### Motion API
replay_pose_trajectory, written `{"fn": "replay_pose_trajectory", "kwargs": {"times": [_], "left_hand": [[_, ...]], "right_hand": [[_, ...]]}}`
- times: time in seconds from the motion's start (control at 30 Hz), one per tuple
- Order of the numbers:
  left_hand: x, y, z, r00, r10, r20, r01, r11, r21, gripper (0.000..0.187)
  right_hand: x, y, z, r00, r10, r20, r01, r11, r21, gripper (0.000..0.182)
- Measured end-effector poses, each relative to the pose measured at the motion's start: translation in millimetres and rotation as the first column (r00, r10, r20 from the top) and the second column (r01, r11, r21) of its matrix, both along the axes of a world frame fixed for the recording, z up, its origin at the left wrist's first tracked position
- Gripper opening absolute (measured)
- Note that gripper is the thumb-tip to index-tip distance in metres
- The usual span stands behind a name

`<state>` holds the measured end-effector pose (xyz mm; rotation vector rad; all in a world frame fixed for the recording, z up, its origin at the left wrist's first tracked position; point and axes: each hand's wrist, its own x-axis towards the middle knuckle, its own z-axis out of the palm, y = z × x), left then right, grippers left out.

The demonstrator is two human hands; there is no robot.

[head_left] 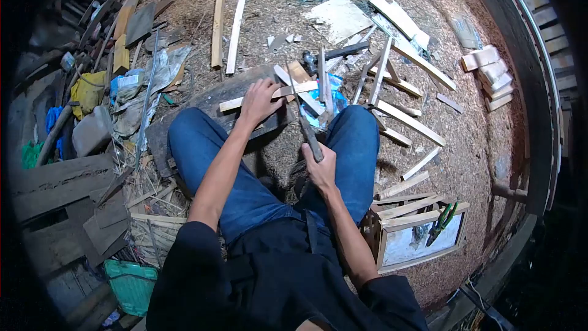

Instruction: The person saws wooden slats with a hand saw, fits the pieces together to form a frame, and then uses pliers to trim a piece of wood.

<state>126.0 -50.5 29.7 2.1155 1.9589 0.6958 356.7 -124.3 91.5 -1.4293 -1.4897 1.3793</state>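
Observation:
My left hand (262, 100) presses down on a pale wooden strip (231, 105), its fingers bent over the wood. The strip lies across a dark wooden board (208, 95) in front of my knees. In my right hand (321, 167) is the dark handle of a long, thin-bladed cutting tool (306, 127), seen nearly edge-on. Its blade points away from me and crosses the strip just right of my left hand. Beyond the strip's right end lie short wood pieces (324, 79), a hammer (347, 50) and a blue plastic packet (335, 83).
Wooden sticks (410, 122) are scattered to the right. A wood-framed box (422, 242) with green-handled pliers (442, 222) on it stands near my right thigh. Stacked wood blocks (490, 76) sit farther right. Planks, a jug (92, 132) and a green container (131, 285) crowd the left.

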Motion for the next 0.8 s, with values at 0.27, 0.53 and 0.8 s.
{"fn": "replay_pose_trajectory", "kwargs": {"times": [0.27, 0.53, 0.8], "left_hand": [[-10.7, -3.3, -3.7, 1.000, -0.008, -0.017, 0.008, 1.000, -0.008, 0.037], [-7.8, -5.9, 2.4, 0.998, 0.042, 0.045, -0.040, 0.999, -0.029, 0.034], [-6.0, -8.3, -0.8, 0.997, 0.076, 0.027, -0.077, 0.996, 0.042, 0.024]], "right_hand": [[-3.2, -0.5, -5.8, 0.999, 0.043, 0.019, -0.044, 0.999, 0.030, 0.031], [-2.5, -1.0, -1.9, 1.000, 0.009, -0.019, -0.009, 0.999, 0.035, 0.032], [-6.1, -3.2, -4.2, 0.999, 0.032, 0.033, -0.033, 0.999, 0.028, 0.035]]}}
